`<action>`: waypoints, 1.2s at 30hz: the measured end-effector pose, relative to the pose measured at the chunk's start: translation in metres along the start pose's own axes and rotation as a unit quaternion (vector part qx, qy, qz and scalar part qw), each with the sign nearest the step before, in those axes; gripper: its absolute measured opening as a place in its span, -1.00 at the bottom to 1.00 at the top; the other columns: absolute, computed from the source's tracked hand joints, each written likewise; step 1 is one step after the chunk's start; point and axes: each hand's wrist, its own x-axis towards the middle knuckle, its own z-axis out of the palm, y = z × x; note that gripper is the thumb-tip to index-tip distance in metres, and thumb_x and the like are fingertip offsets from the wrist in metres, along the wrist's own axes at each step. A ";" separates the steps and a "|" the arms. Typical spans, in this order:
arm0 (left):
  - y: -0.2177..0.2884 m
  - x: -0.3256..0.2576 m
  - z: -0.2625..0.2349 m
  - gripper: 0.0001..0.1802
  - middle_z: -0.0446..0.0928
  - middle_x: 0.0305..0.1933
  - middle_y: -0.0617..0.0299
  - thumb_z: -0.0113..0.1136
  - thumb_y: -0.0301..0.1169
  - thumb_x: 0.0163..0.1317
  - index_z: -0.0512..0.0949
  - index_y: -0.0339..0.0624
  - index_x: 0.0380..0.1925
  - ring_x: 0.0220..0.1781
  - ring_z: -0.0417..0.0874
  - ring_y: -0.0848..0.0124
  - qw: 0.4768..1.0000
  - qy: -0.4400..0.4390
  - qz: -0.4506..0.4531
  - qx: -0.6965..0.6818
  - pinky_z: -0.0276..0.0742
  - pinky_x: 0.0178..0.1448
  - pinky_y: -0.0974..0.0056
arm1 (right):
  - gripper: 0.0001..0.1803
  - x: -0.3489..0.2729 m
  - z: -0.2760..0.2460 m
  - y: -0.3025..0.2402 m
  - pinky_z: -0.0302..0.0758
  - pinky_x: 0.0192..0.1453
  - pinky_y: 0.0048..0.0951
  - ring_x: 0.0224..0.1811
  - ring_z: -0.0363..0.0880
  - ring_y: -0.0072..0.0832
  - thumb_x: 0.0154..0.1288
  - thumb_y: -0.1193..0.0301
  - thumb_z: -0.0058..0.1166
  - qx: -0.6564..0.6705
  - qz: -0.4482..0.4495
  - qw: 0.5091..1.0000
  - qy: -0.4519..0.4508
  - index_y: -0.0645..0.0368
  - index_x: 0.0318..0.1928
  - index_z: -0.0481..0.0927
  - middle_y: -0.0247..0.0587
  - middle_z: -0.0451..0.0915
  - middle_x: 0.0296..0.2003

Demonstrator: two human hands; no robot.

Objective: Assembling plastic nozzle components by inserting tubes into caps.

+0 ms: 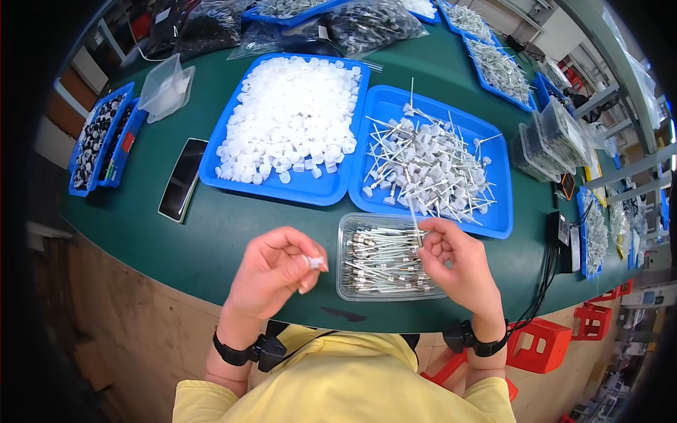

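Green table (211, 233) carries two blue trays: loose white caps (289, 116) and capped rods (430, 169). Nearer, a clear tray (384, 257) of rods. Left hand (271, 271) fingers pinch a white cap (315, 262); right hand (455, 264) fingers grip a thin rod (415, 215) over the clear tray.

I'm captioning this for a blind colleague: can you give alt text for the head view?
Over a green table, the left hand pinches a small white cap while the right hand holds a thin tube above a clear tray of tubes. Behind stand a blue tray of white caps and a blue tray of capped tubes.
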 end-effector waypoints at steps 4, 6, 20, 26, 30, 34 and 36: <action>-0.013 0.004 0.020 -0.77 0.52 -0.30 0.10 0.09 -0.50 0.18 0.45 -0.36 -0.17 -0.47 0.40 0.53 0.998 -0.031 -0.044 -0.023 0.30 -0.43 0.47 | -0.77 -0.005 0.000 -0.010 0.42 -0.42 -0.64 -0.45 0.45 -0.67 0.15 0.60 0.02 0.265 0.049 0.963 -0.020 0.37 -0.14 0.44 -0.23 0.54 -0.33; -0.017 0.005 0.027 -0.69 0.52 -0.28 0.12 0.07 -0.48 0.20 0.43 -0.39 -0.06 -0.45 0.38 0.56 0.997 -0.034 -0.064 -0.020 0.29 -0.41 0.48 | -0.79 -0.007 0.006 -0.006 0.42 -0.43 -0.63 -0.46 0.45 -0.65 0.13 0.64 0.01 0.399 0.031 0.916 -0.022 0.38 -0.17 0.44 -0.17 0.54 -0.33; -0.015 -0.005 0.044 -0.74 0.52 -0.23 0.00 0.07 -0.47 0.21 0.38 -0.39 -0.14 -0.36 0.53 0.40 0.987 -0.086 -0.099 -0.095 0.49 -0.26 0.34 | -0.75 -0.024 0.043 -0.031 0.55 -0.33 -0.44 -0.37 0.58 -0.38 -0.04 0.77 0.12 0.453 -0.113 0.880 0.093 0.36 -0.32 0.40 -0.01 0.54 -0.40; -0.017 -0.007 0.045 -0.71 0.51 -0.21 -0.01 0.08 -0.47 0.20 0.40 -0.40 -0.10 -0.32 0.53 0.38 0.991 -0.078 -0.077 -0.075 0.49 -0.23 0.34 | -0.73 -0.026 0.049 -0.031 0.50 -0.37 -0.48 -0.41 0.57 -0.42 -0.09 0.73 0.19 0.380 -0.136 0.904 0.142 0.36 -0.33 0.43 -0.08 0.54 -0.45; -0.017 -0.009 0.043 -0.70 0.50 -0.19 -0.04 0.07 -0.49 0.20 0.41 -0.41 -0.09 -0.31 0.53 0.36 0.991 -0.089 -0.070 -0.066 0.49 -0.21 0.32 | -0.78 -0.023 0.048 -0.031 0.45 -0.43 -0.54 -0.46 0.55 -0.45 -0.14 0.68 0.25 0.333 -0.152 0.916 0.168 0.35 -0.41 0.51 -0.16 0.53 -0.50; -0.018 -0.009 0.043 -0.72 0.49 -0.17 -0.06 0.07 -0.50 0.20 0.42 -0.43 -0.11 -0.30 0.54 0.35 0.990 -0.099 -0.053 -0.082 0.49 -0.20 0.30 | -0.82 -0.024 0.044 -0.025 0.43 -0.45 -0.56 -0.49 0.53 -0.47 -0.16 0.66 0.28 0.327 -0.144 0.923 0.145 0.35 -0.47 0.54 -0.15 0.55 -0.53; -0.018 -0.009 0.042 -0.72 0.49 -0.17 -0.06 0.07 -0.50 0.19 0.43 -0.43 -0.12 -0.30 0.54 0.34 0.990 -0.101 -0.056 -0.084 0.50 -0.20 0.29 | -0.82 -0.027 0.043 -0.026 0.44 -0.46 -0.56 -0.50 0.54 -0.47 -0.16 0.66 0.28 0.350 -0.125 0.919 0.130 0.35 -0.47 0.54 -0.13 0.57 -0.53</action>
